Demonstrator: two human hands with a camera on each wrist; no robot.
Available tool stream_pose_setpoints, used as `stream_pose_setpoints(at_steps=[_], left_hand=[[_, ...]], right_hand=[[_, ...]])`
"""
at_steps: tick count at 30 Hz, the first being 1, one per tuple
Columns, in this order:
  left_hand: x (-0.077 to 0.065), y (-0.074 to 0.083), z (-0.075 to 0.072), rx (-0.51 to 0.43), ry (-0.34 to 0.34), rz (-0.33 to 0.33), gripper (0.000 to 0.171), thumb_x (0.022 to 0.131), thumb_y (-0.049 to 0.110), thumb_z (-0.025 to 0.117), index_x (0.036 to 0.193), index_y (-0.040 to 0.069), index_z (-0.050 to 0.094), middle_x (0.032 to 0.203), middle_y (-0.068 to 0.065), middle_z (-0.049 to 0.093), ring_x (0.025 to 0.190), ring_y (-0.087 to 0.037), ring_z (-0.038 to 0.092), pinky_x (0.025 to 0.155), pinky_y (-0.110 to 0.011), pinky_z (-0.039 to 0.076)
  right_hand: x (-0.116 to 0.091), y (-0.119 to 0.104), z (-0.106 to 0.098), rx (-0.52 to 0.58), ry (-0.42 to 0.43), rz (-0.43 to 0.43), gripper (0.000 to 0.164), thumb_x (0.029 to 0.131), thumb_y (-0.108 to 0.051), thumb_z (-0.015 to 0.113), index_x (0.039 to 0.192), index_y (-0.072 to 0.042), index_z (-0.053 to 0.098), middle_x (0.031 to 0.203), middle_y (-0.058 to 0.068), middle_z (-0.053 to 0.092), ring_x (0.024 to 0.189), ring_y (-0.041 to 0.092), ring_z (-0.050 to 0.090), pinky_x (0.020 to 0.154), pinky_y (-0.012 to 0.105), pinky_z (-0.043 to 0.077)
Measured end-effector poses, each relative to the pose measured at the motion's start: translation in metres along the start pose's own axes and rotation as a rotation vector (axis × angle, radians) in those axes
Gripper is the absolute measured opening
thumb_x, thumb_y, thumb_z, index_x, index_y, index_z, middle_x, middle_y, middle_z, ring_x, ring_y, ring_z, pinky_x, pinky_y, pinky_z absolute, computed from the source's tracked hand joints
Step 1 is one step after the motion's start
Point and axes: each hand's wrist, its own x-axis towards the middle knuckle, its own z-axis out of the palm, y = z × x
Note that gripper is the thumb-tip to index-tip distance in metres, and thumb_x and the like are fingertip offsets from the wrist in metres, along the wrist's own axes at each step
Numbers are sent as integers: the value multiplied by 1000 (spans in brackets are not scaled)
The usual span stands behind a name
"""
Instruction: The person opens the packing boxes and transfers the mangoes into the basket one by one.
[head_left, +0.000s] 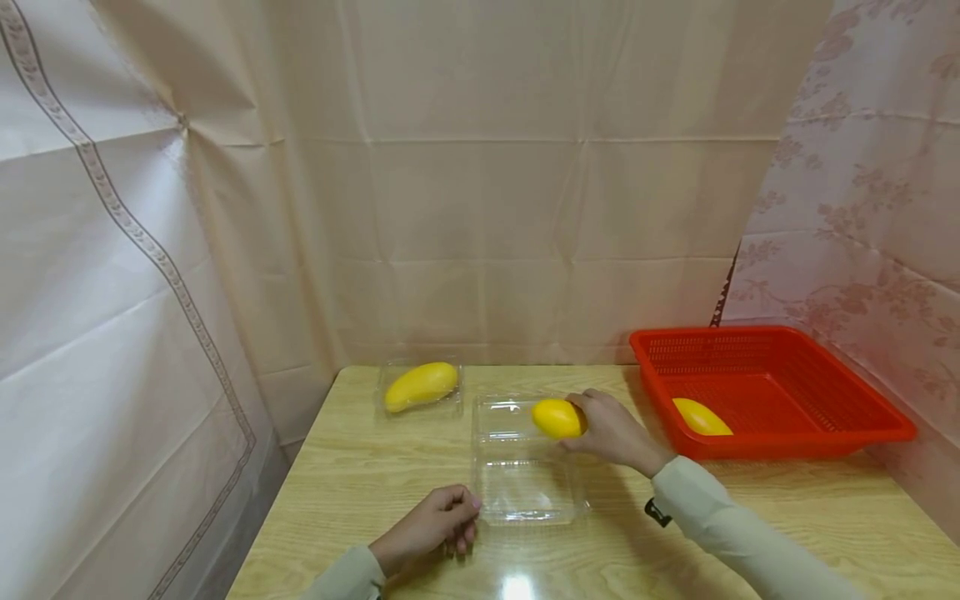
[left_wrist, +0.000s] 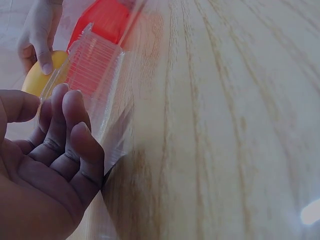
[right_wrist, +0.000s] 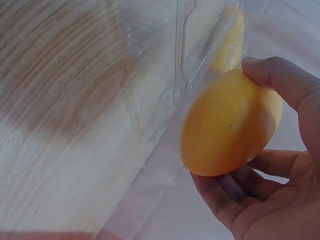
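Note:
My right hand (head_left: 611, 433) grips a yellow mango (head_left: 557, 418) above the back part of a clear plastic clamshell box (head_left: 525, 492). In the right wrist view the thumb and fingers are curled around the mango (right_wrist: 230, 122). At the box's front left edge, my left hand (head_left: 438, 521) pinches the thin rim between thumb and fingertips. The left wrist view shows this hand (left_wrist: 50, 155) close up, with the box (left_wrist: 95, 65) beyond its fingertips. Another mango (head_left: 422, 386) lies in a second clear box (head_left: 455, 408) at the back left.
A red plastic basket (head_left: 780, 448) stands on the right of the wooden table (head_left: 360, 467), with one more mango (head_left: 701, 417) in it. Cloth curtains (head_left: 465, 208) hang behind the table and at both sides.

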Motion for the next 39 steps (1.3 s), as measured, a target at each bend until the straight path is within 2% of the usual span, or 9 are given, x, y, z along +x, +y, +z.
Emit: stream_pose_setpoints(at_steps=[9,17,24,39], left_hand=[[-1,1,0,-6,-2,-5,32,110,19,51,107,-12,56,79,-5,64,63,-13,58,53,-24,45],[-2,0,0,-7,1,-3,31,110,20,51,107,-10,56,80,-6,64,63,-13,58,53,-24,45],[-1,0,1,-15,8,-7,31,110,19,51,107,-11,56,79,-5,64,63,-13,57,53,-24,45],[-1,-1,1,-17,2,-3,31,110,19,51,107,-12,55,79,-5,63,63,-13,57,53,-24,45]], right_hand=[[-2,7,-6,12,6,3,66,77,-36,91,125,4,66,103,8,63,85,21,56,77,40,51],[-2,14,-8,-11,38,-6,63,77,-31,91,121,5,67,105,12,66,85,23,57,74,40,50],[-3,18,-13,-10,34,28,61,77,-31,91,122,4,67,105,12,66,85,22,57,78,41,51],[-5,30,-19,-19,72,4,64,77,-33,91,122,5,66,102,11,65,84,22,55,75,39,48]])
